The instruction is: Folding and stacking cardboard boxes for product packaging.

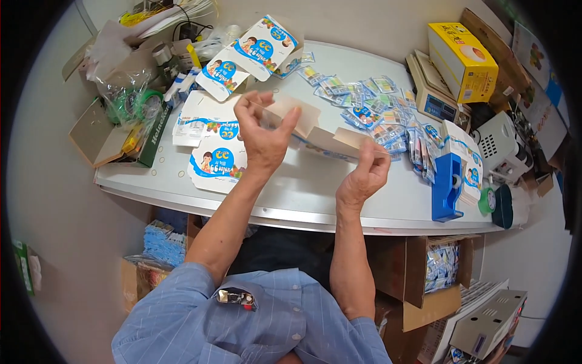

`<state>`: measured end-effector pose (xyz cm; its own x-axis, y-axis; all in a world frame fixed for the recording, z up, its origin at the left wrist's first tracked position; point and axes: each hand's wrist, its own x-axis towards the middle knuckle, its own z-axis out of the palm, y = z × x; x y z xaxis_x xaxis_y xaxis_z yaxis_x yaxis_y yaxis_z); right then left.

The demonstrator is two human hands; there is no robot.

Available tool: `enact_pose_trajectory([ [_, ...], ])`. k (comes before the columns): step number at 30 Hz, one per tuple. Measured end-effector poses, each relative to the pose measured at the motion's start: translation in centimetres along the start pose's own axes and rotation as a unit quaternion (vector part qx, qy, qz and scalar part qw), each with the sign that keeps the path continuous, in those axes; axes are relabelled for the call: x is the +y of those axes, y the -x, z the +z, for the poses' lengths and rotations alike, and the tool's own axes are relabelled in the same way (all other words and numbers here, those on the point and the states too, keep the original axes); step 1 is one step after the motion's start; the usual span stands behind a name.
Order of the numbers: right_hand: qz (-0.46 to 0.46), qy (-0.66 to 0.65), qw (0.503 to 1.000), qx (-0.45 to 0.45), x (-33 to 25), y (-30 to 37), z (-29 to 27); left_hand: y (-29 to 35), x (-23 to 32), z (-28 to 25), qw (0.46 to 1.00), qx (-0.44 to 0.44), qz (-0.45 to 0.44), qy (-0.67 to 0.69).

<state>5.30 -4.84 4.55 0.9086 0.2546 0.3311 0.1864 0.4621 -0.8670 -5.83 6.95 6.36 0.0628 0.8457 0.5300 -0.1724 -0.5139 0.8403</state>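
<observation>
Along the left end of the white, metal-trimmed worktop [315,206], crowded close to the side edge by an open brown-and-green cardboard box [153,138] and green tape rolls [145,104] in clear plastic film. Next along, taken up by flat white-and-blue printed cartons [221,159] near the front edge, with folded-up white-and-blue printed cartons [260,48] farther back. Opens out through the front middle, with bare white surface running to the metal trim. Closes up again toward the right, behind that bare stretch, under a loose spread of small clear packets with blue edges [379,112]. Bounded at the right by a blue plastic tape dispenser [447,188] near the front edge, with a beige scale [433,91] farther back.

Reaching up from the lower edge, with left hand [267,130] raised, thumb upright and fingers curled away at the left end of a thin, tan-lined cardboard carton [330,147]; cannot tell through the blur whether clamped or only touching. Holding that carton above the worktop, between both hands, open side up. At its right end, clamped on the cardboard with right hand [364,176], thumb inside and fingers outside, forearm nearly upright.
</observation>
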Motion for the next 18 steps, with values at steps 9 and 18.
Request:
enact_pose_trajectory([
  [9,-0.021,0.112,0.993,-0.025,0.4,0.1,0.1,2.6,-0.8,-2.7,0.972,-0.089,-0.204,-0.071],
  [18,-0.052,0.074,0.992,-0.089,-2.1,1.1,0.1,2.0,1.4,1.0,0.995,0.039,0.016,-0.091],
])
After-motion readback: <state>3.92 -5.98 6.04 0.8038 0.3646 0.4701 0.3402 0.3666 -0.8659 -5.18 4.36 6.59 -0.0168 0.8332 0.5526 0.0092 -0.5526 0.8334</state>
